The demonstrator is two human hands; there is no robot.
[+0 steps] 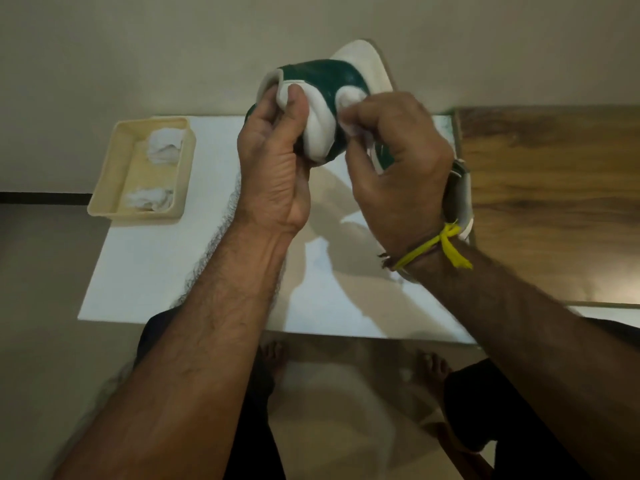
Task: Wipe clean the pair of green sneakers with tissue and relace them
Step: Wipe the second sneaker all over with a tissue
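Head view. A green-and-white sneaker (pixel 322 98) is held in the air above the far edge of a white board (pixel 180 271), heel end toward the camera and its pale sole turned away and to the right. The left hand (pixel 273 161) grasps the shoe at the heel collar: the thumb presses on the white collar padding while the remaining fingers close around the underside of the heel. The right hand (pixel 398 178) is clenched on a small wad of white tissue (pixel 349 124), pinched between thumb and fingertips and pressed against the shoe's side where the white panel meets the green. A yellow thread (pixel 440 247) is tied round the right wrist.

A second shoe (pixel 462 199) lies at the right edge of the board, mostly hidden behind the right hand and wrist; only a white and grey strip of it shows. A cream plastic tray (pixel 104 199) sits on the far left corner of the board, overhanging the left edge, and holds two crumpled tissues (pixel 162 147), one at its far end and one at its near end, apart from each other. A wood-grain surface (pixel 554 202) adjoins the board on the right. Bare feet (pixel 429 372) show on the tiled floor below the near edge.
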